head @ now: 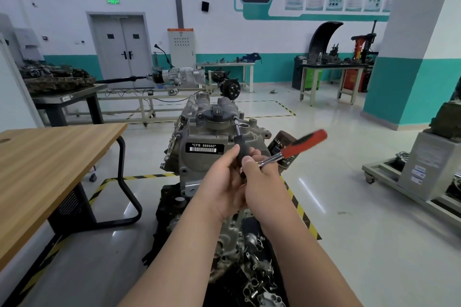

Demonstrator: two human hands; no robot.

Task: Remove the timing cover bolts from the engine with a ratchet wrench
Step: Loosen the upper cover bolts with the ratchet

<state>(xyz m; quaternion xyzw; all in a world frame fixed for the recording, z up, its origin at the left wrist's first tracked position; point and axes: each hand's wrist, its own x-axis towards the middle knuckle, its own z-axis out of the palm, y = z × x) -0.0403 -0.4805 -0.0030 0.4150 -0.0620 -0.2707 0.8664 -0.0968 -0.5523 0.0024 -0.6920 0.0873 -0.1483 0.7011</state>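
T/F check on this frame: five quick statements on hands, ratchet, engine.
1. The left hand grips the extension; the right hand grips the ratchet. True.
2. The ratchet's handle is blue. False: it is red.
3. The extension's tip is at the engine top, beside the black cap. True.
4. The engine stands on the table. False: the table is apart, to its left.
5. The label reads CFB 666660. True.
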